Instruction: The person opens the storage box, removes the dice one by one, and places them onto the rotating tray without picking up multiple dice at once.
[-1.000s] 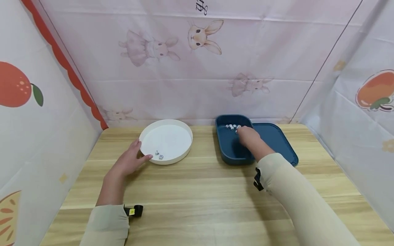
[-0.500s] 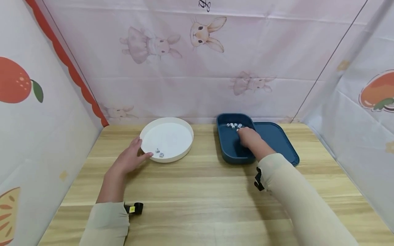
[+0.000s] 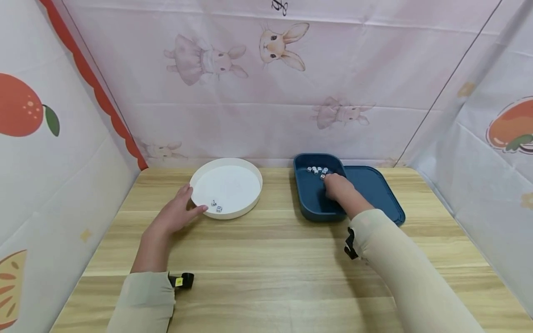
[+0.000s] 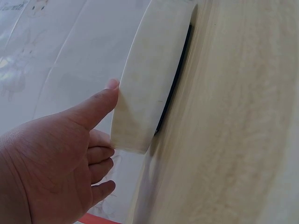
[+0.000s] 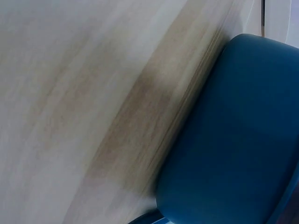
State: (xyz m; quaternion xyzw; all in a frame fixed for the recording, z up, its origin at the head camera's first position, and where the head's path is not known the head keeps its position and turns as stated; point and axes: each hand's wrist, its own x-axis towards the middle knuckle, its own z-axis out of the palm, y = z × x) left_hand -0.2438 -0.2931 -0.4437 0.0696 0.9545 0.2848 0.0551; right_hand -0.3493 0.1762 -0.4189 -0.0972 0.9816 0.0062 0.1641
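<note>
My left hand [image 3: 176, 213] rests at the near left side of a round white tray [image 3: 250, 203], thumb extended at its rim and the other fingers along the outer wall. The left wrist view shows that thumb [image 4: 100, 103] against the tray wall [image 4: 145, 79]. Two white dice, one of them this die [image 3: 219, 209], lie in the tray near the thumb. My right hand [image 3: 339, 188] reaches into a dark blue box [image 3: 308, 199], fingertips down beside a white die [image 3: 322, 176]. Its fingertips are mostly hidden, and I cannot tell whether they pinch a die.
Several more dice [image 3: 315, 170] lie at the far end of the blue box. A flat blue lid [image 3: 372, 189] lies right of the box on the wooden table [image 3: 258, 259]. A printed cloth wall [image 3: 266, 129] stands directly behind. The box's outer wall [image 5: 224, 135] fills the right wrist view's right side.
The right hand shifts slightly among the dice in the box, and a die by its fingertips shows more fully. The left hand stays at the tray. The head view tilts slightly.
</note>
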